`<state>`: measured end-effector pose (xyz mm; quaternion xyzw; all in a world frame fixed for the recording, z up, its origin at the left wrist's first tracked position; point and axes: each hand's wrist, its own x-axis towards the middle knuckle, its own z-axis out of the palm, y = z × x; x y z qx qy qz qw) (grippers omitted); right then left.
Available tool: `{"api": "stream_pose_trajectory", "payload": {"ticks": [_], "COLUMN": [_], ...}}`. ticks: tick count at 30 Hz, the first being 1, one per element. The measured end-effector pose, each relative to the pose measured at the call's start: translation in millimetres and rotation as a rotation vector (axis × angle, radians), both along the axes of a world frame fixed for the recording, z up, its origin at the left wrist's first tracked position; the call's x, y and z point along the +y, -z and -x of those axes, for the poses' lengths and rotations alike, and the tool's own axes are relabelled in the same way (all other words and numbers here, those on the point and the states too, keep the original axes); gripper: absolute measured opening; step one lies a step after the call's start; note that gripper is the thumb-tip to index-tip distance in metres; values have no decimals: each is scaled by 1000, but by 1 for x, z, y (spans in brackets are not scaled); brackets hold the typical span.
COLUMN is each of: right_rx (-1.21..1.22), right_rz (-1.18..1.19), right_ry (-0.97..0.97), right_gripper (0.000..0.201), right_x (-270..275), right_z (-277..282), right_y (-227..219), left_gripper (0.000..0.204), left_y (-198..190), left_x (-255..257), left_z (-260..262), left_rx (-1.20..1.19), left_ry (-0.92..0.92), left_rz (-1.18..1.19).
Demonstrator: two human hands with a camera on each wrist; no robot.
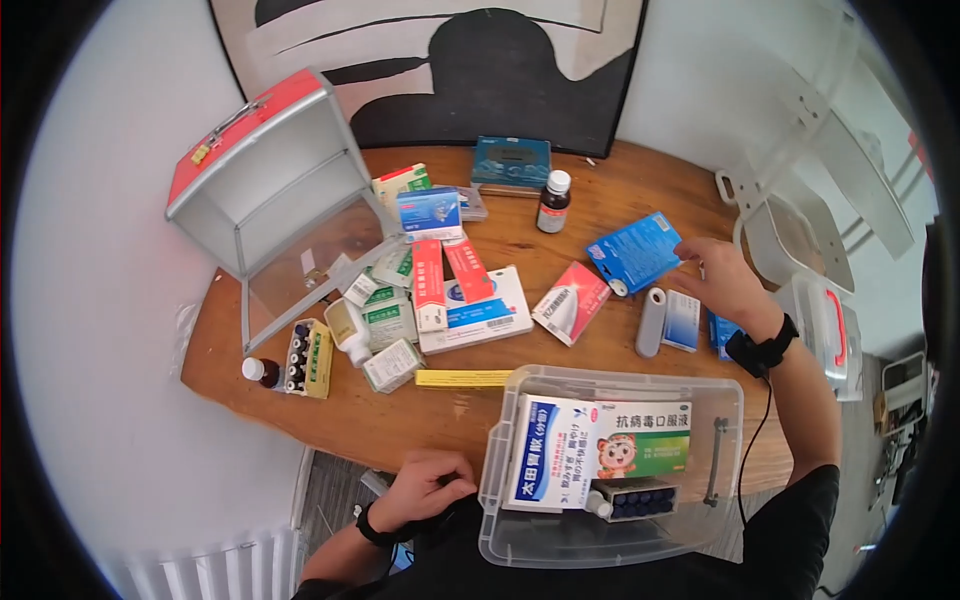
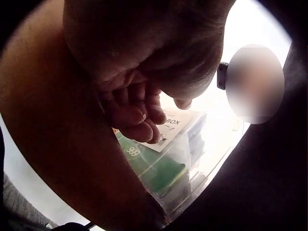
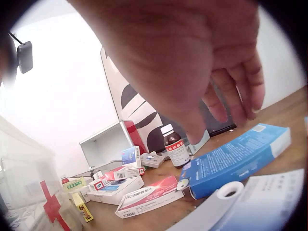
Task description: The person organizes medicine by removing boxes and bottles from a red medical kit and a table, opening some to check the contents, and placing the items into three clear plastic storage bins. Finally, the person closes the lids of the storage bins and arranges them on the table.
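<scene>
Over the right end of a blue medicine box (image 1: pixel 632 252) hovers my right hand (image 1: pixel 722 282), its fingers loosely extended downward. In the right wrist view a gap shows between those fingertips and the blue box (image 3: pixel 236 161). Near that hand lie a grey-white handheld device (image 1: pixel 651 325), a white-and-blue box (image 1: pixel 682 320) and a red-and-white box (image 1: pixel 573 303). My left hand (image 1: pixel 432 488) rests idle by the near table edge, fingers loosely curled and holding nothing. To its right is a clear plastic bin (image 1: pixel 492 520) containing medicine boxes and a carton of dark vials (image 1: pixel 645 500).
An open red-and-silver case (image 1: pixel 255 140) stands at the back left. Several medicine boxes are piled beside it, including a red-and-white one (image 1: pixel 429 285). A brown bottle (image 1: pixel 553 205) stands behind the blue box. A clear case with a red handle (image 1: pixel 815 325) sits at the right.
</scene>
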<state>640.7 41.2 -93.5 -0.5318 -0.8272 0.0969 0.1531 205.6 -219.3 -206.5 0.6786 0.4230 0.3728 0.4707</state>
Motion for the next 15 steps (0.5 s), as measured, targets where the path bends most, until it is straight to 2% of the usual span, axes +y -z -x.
{"api": "stream_pose_trajectory", "payload": {"ticks": [2, 7, 10, 15], "right_rx": [-28, -70, -131, -143], "right_rz": [-21, 103, 148, 188], "right_ry": [-56, -131, -200, -173], "right_gripper": [37, 43, 43, 41], "right_x": [15, 34, 23, -11], "right_z": [8, 39, 49, 35], "right_y": [-4, -18, -34, -50], "left_gripper": [20, 20, 21, 21], "left_y": [2, 2, 6, -5], "left_x": [2, 2, 1, 6], "left_z": [1, 7, 8, 15], "left_rx": [-28, -79, -82, -95], "left_ry": [6, 48, 48, 110], "left_rz": [6, 5, 15, 14]}}
